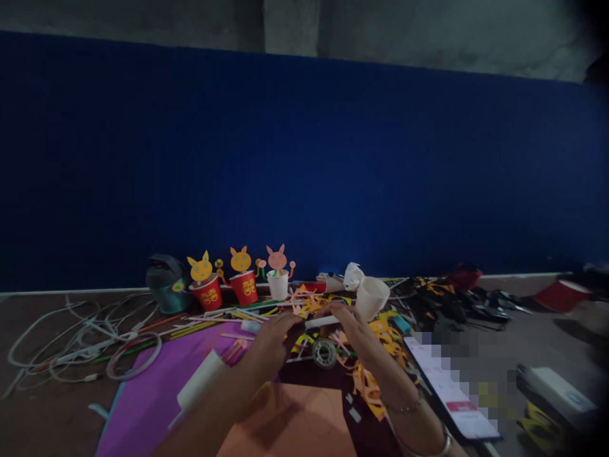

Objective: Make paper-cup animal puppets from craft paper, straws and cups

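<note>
My right hand (pixel 343 320) is closed around a slim white pen-like stick (pixel 322 322), held level above the table. My left hand (pixel 270 346) reaches in from the other side, its fingers closed together at the stick's left end; what they pinch is hidden. Below both hands lies a sheet of orange paper (pixel 304 422) with faint curved outlines on it. A roll of clear tape (pixel 324 352) is just beneath the stick. Under my left forearm are a white tube-like object (pixel 202 381) and a purple sheet (pixel 143 397).
Three cups with paper animal heads, two red cups (pixel 207 294) (pixel 244 289) and one white cup (pixel 278 285), line the back. An empty white cup (pixel 372 298) tilts nearby. Yellow paper scraps (pixel 385 339), a phone (pixel 450 393), white cables (pixel 71 343) and a dark jug (pixel 166 285) surround the area.
</note>
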Demonstrator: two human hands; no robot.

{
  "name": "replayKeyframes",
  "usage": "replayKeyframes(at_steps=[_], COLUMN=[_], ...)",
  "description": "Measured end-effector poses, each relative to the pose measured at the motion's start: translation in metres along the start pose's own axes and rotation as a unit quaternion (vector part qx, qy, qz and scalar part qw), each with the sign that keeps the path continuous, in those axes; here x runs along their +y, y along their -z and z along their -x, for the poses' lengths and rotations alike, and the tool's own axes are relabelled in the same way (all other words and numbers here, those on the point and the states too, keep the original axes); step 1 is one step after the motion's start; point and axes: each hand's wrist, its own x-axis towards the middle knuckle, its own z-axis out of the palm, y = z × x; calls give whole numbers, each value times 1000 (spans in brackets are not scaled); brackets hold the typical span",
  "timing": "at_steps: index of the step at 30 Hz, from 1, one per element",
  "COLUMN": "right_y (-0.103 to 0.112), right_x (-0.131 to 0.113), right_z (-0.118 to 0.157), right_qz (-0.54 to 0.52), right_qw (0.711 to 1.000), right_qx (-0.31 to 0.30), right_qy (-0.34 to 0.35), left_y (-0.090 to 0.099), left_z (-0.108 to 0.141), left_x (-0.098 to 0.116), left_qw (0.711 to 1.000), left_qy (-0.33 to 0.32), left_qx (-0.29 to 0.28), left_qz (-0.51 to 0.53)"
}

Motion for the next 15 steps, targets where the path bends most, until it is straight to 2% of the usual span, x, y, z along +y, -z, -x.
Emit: replayKeyframes(at_steps=[4,7,8,10,12,13,15], right_y=[0,-1,0,4,11,14,18], right_x=[3,4,4,5,11,16,28], right_z=[1,1,1,0,-3,-6,-13], right_qz=[-27,-95,-119,-117,-21,61,250], right_qw=[999,995,993,992,996,994,965], right_qx=[-15,-16,-25,-53,-83,-94,-81], right_qy=[7,8,2,-17,-23,-14,23], left_y=[7,12,14,20,29,33,42], left_z=[-4,-7,-7,-7,-4,-2,5], left_x=[3,11,13,15,10,5,-8], left_qw=[998,994,994,996,992,986,969], left_qy=[-45,-82,-78,-29,57,102,162], left_qx=[8,23,18,-9,-41,-45,-70], left_qz=[-31,-65,-72,-82,-102,-121,-171])
